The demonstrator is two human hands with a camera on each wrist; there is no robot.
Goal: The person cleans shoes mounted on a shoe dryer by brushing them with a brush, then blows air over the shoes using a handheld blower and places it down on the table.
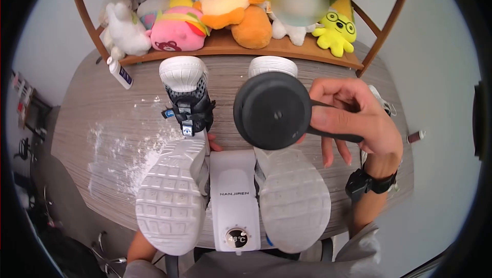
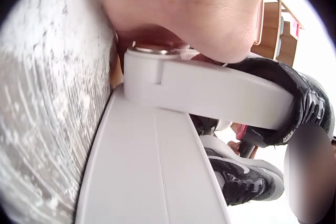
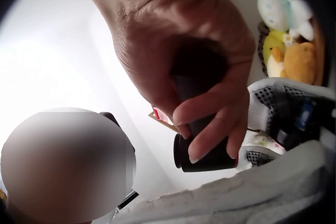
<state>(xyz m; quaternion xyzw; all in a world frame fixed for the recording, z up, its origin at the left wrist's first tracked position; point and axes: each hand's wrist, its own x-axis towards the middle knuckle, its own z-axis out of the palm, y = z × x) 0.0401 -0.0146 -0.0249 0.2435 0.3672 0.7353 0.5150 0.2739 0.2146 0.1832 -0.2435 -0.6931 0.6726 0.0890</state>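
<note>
While the right hand [image 1: 353, 119] gripped a black round brush [image 1: 272, 110] above the right shoe [image 1: 287, 196] on the white dryer [image 1: 233, 196], brushing seemed underway; lowering it squarely came next; the left hand [image 1: 214, 146], mostly hidden, couldn't be judged.

Shoe dryer [image 1: 233, 196] at near edge of counter [image 1: 102, 119]; left shoe [image 1: 177, 175] and right shoe [image 1: 287, 185] mounted on it, either side. Powder patch [image 1: 115, 150] left of left shoe. Bottle [image 1: 119, 72] lying far left. Shelf [image 1: 241, 47] behind, plush toys [image 1: 225, 6] on it. Disc tool [image 1: 272, 110] above right shoe.
</note>
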